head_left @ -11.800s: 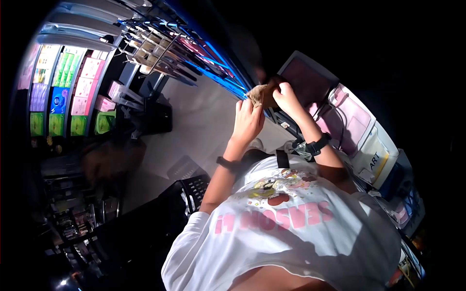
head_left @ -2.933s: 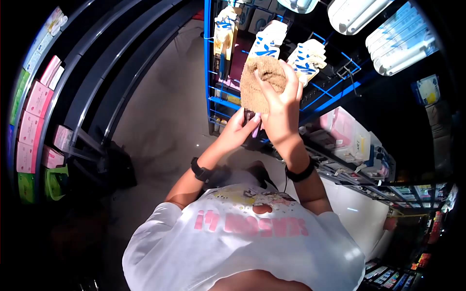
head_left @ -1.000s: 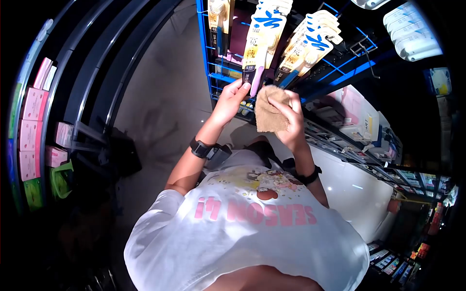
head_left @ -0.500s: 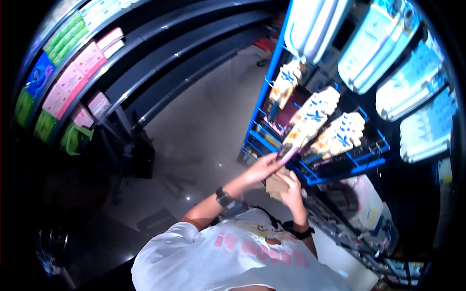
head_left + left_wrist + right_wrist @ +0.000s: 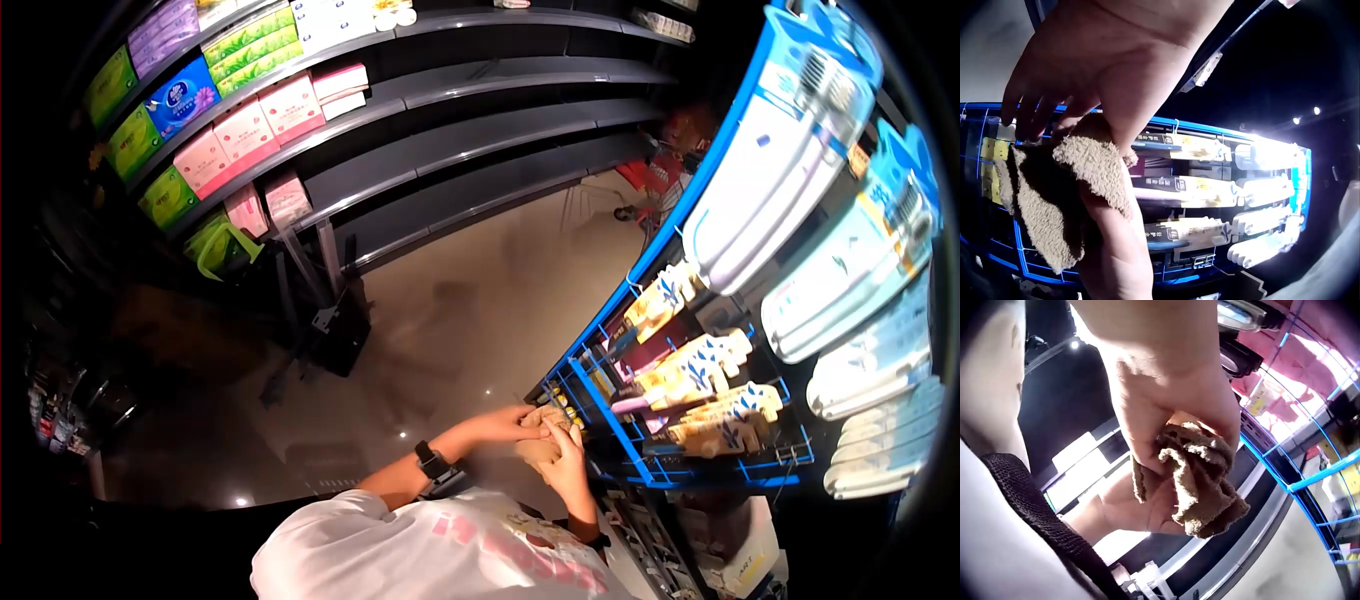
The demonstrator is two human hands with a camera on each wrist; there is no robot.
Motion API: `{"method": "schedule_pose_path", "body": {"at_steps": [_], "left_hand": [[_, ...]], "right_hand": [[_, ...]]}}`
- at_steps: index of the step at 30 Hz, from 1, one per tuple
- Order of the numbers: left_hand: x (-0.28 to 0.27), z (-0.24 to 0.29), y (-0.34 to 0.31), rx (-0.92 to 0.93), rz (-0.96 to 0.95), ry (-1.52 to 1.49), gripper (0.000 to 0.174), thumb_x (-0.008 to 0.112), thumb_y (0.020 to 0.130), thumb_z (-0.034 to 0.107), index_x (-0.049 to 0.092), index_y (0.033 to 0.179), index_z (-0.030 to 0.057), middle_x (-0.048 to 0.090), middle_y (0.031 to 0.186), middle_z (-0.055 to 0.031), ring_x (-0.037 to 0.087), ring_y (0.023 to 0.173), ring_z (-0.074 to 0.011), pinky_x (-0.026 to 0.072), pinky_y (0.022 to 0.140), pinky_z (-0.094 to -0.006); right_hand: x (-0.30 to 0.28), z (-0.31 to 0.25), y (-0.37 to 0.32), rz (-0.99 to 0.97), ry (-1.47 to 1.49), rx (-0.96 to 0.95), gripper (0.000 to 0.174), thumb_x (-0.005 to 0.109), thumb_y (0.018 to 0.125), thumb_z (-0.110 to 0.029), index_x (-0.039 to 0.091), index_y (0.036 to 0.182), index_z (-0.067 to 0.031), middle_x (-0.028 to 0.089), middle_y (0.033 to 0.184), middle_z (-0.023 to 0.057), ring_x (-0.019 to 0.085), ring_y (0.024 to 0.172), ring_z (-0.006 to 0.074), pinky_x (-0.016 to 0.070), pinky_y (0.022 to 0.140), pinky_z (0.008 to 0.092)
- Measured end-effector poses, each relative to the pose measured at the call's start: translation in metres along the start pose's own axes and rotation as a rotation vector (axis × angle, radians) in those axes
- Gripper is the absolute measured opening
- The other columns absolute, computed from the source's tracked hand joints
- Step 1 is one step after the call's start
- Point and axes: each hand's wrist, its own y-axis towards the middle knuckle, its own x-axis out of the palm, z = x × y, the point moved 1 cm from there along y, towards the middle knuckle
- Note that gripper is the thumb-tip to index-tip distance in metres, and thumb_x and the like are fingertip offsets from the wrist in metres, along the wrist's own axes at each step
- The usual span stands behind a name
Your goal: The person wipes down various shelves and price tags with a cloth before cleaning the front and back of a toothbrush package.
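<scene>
A brown terry cloth (image 5: 540,450) is bunched between both hands in front of the person's body. In the head view, the left hand (image 5: 512,424) pinches its upper left side. From below, the right hand (image 5: 568,466) grips it with thumb and fingers. In the left wrist view, part of the cloth (image 5: 1047,212) hangs down in a flap and a fold lies over the right thumb. The right wrist view shows the cloth (image 5: 1200,487) crumpled under the right hand's fingers, with the left palm behind. Just right of the hands hang yellow-and-white toothbrush packs (image 5: 695,370).
A blue wire rack (image 5: 612,415) stands close on the right, with larger white-and-blue packs (image 5: 780,160) higher up. Dark shelves (image 5: 480,130) line the far side, with pink tissue boxes (image 5: 245,130) at the left. A black bin-like object (image 5: 335,335) stands on the floor.
The left hand has left the lower end of a hanging toothbrush pack and now holds the cloth with the right hand. The head view has swung left, showing more of the shelves.
</scene>
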Motion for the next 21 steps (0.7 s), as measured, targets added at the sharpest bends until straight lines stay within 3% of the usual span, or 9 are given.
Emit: {"method": "schedule_pose_path", "body": {"at_steps": [4,5,8,10,12,17,18,20,21], "left_hand": [[-0.049,-0.006,0.004,-0.027,0.102,-0.05,0.04,0.06,0.083,0.036,0.06,0.102,0.0016,0.062,0.085,-0.0004,0.054,0.075,-0.0075,0.0449,0.066,-0.023],[-0.066,-0.007,0.006,0.0,0.101,-0.107,0.033,0.059,0.084,0.031,0.062,0.099,0.0019,0.06,0.078,0.0031,0.051,0.068,-0.0047,0.0426,0.058,-0.0208],[-0.13,-0.006,0.004,-0.075,0.171,-0.084,0.027,0.057,0.086,0.024,0.062,0.101,0.0011,0.061,0.078,0.0029,0.051,0.065,-0.0041,0.0399,0.055,-0.019],[-0.174,0.01,-0.003,0.007,0.255,-0.173,0.025,0.057,0.086,0.023,0.063,0.096,0.0013,0.06,0.077,0.0029,0.05,0.063,-0.0041,0.0394,0.054,-0.019],[-0.225,0.024,-0.016,-0.005,0.331,-0.217,0.021,0.059,0.085,0.019,0.062,0.096,0.0008,0.063,0.08,-0.0006,0.056,0.071,-0.006,0.0459,0.062,-0.0203],[-0.326,0.074,-0.058,0.094,0.238,-0.586,0.037,0.061,0.083,0.015,0.052,0.114,-0.0037,0.061,0.103,-0.009,0.061,0.089,-0.0147,0.0491,0.079,-0.0269],[-0.343,0.068,-0.06,0.084,0.265,-0.578,0.036,0.06,0.082,0.011,0.052,0.114,-0.0031,0.06,0.104,-0.0067,0.057,0.09,-0.0127,0.0453,0.079,-0.0246],[-0.368,0.062,-0.061,0.132,0.353,-0.578,0.035,0.063,0.08,0.009,0.053,0.112,-0.0018,0.06,0.1,-0.0041,0.056,0.09,-0.0114,0.0445,0.079,-0.0234],[-0.375,0.063,-0.058,0.155,0.382,-0.584,0.035,0.063,0.078,0.006,0.052,0.111,-0.0006,0.059,0.099,-0.0025,0.055,0.087,-0.0097,0.044,0.075,-0.0221]], "right_hand": [[0.021,-0.005,0.041,-0.115,-0.084,0.097,0.077,0.073,0.056,-0.009,0.043,0.127,-0.0095,0.035,0.12,0.0298,0.042,0.11,0.0438,0.04,0.09,0.0417],[0.029,-0.005,0.055,-0.135,-0.08,0.079,0.077,0.074,0.057,-0.011,0.042,0.127,-0.0085,0.035,0.12,0.0292,0.041,0.111,0.0428,0.0391,0.091,0.041],[0.054,-0.021,0.111,-0.218,0.029,0.01,0.077,0.078,0.06,-0.021,0.044,0.126,-0.0041,0.039,0.116,0.0275,0.044,0.109,0.0376,0.0379,0.092,0.037],[0.079,-0.03,0.155,-0.226,0.09,-0.095,0.066,0.075,0.065,-0.017,0.048,0.123,-0.0033,0.044,0.11,0.0228,0.048,0.104,0.033,0.0398,0.088,0.0352],[0.115,-0.046,0.199,-0.058,0.186,-0.12,0.033,0.062,0.077,-0.005,0.059,0.11,-0.0026,0.052,0.098,0.0135,0.054,0.084,0.0209,0.044,0.075,0.0281],[0.166,-0.094,0.29,-0.107,0.226,-0.14,0.017,0.059,0.079,0.0,0.063,0.094,0.0021,0.061,0.076,0.0099,0.048,0.064,0.0122,0.0415,0.074,0.0255],[0.172,-0.095,0.305,-0.08,0.21,-0.222,0.016,0.057,0.08,-0.001,0.063,0.095,0.002,0.061,0.071,0.0081,0.05,0.065,0.0123,0.0413,0.078,0.026],[0.18,-0.086,0.333,-0.136,0.186,-0.195,0.019,0.054,0.084,-0.006,0.064,0.1,-0.0047,0.064,0.093,0.0106,0.059,0.085,0.0157,0.0363,0.095,0.0386],[0.184,-0.084,0.344,-0.175,0.37,-0.054,0.02,0.052,0.085,-0.008,0.063,0.1,-0.005,0.065,0.101,0.0077,0.059,0.097,0.0149,0.0198,0.105,0.0478]]}}
